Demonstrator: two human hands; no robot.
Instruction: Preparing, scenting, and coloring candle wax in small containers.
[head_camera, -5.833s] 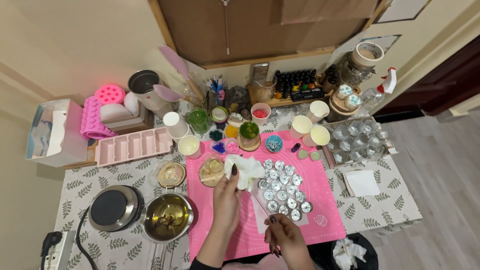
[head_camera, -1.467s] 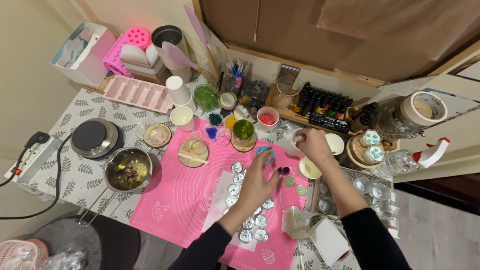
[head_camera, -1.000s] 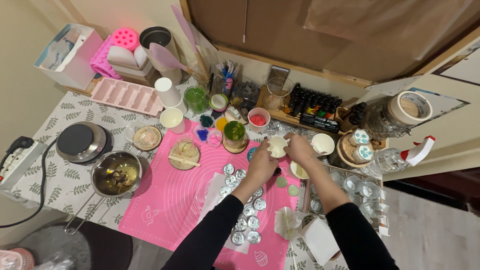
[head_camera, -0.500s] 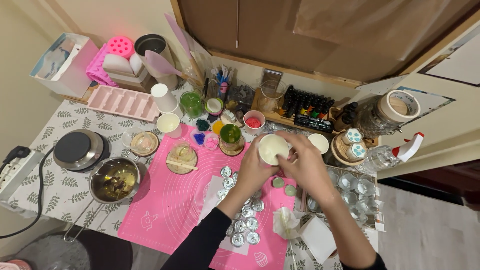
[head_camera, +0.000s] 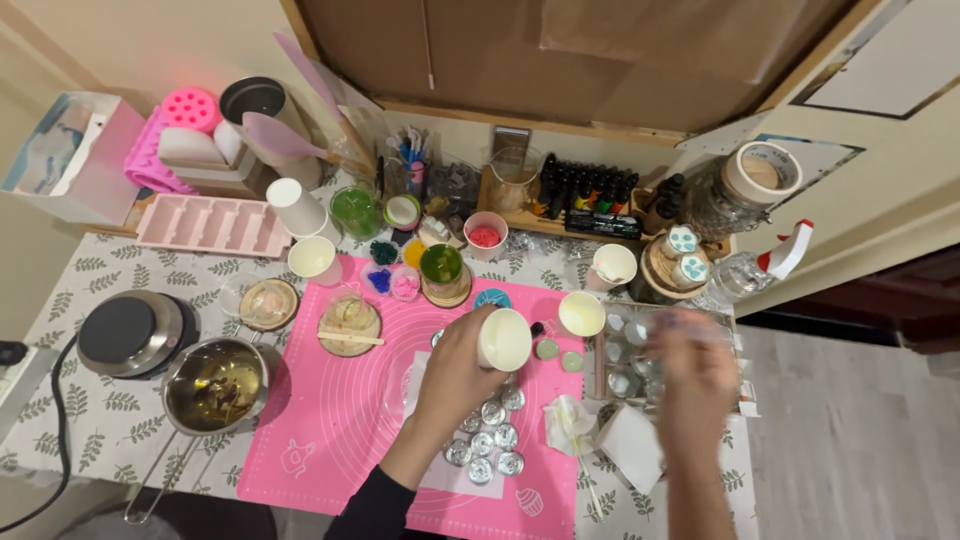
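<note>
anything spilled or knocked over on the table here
Nothing spilled. The left hand holds a white paper cup tipped on its side above the small tins on the pink mat. The right hand is blurred.

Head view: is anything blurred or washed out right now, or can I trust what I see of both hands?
Head view: right hand is smeared by motion blur, so its grip is unreadable; left hand is sharp, holding a cream cup; pink mold glows overexposed; edges bend from wide-angle distortion.
</note>
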